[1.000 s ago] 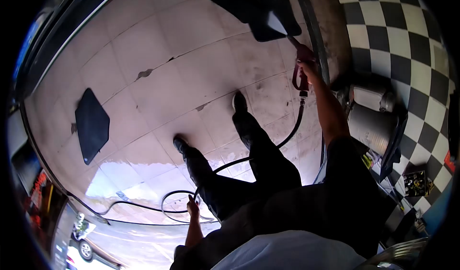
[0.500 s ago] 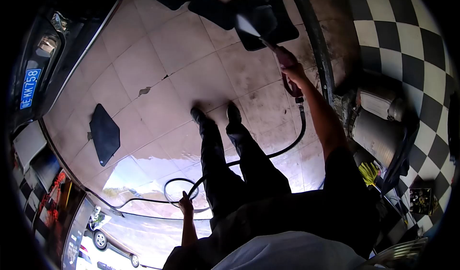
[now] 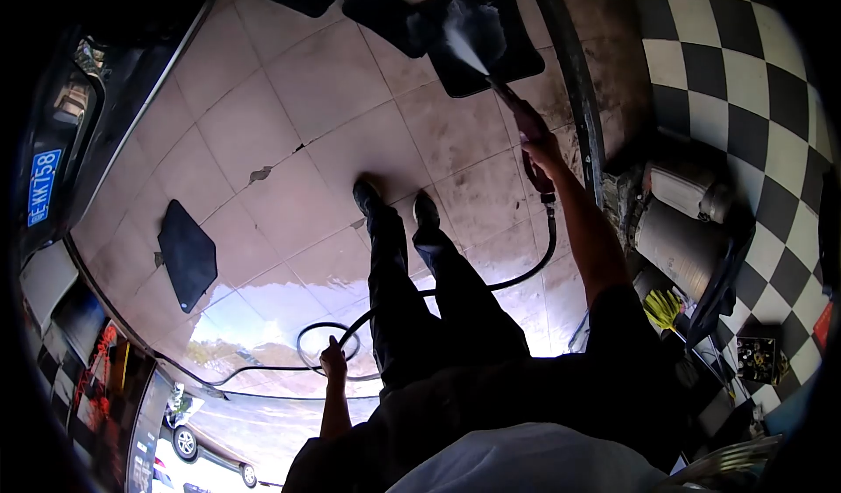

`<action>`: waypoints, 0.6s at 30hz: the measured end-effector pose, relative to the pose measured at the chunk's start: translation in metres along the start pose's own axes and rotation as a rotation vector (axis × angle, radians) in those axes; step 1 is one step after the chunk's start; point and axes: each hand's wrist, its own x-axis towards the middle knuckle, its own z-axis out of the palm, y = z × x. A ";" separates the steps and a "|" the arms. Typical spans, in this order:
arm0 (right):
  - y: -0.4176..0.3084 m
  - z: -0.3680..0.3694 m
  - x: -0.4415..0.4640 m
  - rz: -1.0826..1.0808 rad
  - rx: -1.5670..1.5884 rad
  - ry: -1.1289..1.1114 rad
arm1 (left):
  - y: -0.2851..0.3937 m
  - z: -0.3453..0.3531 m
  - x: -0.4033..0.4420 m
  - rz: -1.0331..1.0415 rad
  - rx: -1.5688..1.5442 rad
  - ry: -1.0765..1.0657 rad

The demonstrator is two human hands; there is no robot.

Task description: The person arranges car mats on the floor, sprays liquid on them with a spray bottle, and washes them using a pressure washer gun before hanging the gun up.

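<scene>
My right hand (image 3: 545, 153) is closed round the grip of a dark red spray gun (image 3: 524, 118). White water (image 3: 464, 46) fans out of its nozzle onto a black floor mat (image 3: 486, 24) lying on the tiles. From the gun's base a black hose (image 3: 547, 252) curves down past my legs to my left hand (image 3: 333, 359), which is closed on it. Below and beside that hand the hose makes a loop on the wet floor. A second dark mat (image 3: 385, 18) lies partly against the sprayed one.
A dark car with a blue licence plate (image 3: 44, 186) stands at the left. Another mat (image 3: 187, 257) lies on the tiles nearby. Along the checkered wall (image 3: 701, 64) at the right are a metal cylinder (image 3: 679, 241) and yellow bristles (image 3: 663, 309).
The spray gun has shifted slightly down and right. Its water now spreads further up over the black mat. The camera view has moved a little; both hands keep their hold.
</scene>
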 end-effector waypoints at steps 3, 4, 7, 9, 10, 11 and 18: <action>-0.020 0.017 0.008 -0.021 -0.018 -0.010 | -0.009 -0.007 0.000 -0.038 -0.059 -0.022; -0.025 0.018 0.019 -0.027 -0.050 0.027 | -0.015 -0.007 0.000 -0.027 -0.073 -0.005; -0.025 0.016 0.045 -0.049 -0.020 0.106 | -0.020 -0.003 0.009 -0.103 -0.089 -0.005; -0.034 0.016 0.048 -0.086 -0.054 0.099 | -0.015 -0.004 0.024 0.012 0.036 0.076; -0.038 0.012 0.048 -0.088 -0.081 0.061 | -0.011 -0.002 0.032 0.028 0.050 0.051; -0.040 0.009 0.050 -0.091 -0.108 0.023 | 0.003 -0.007 0.038 0.021 0.040 0.016; -0.007 0.001 0.021 -0.184 -0.340 -0.006 | 0.068 -0.025 0.050 0.102 0.001 0.037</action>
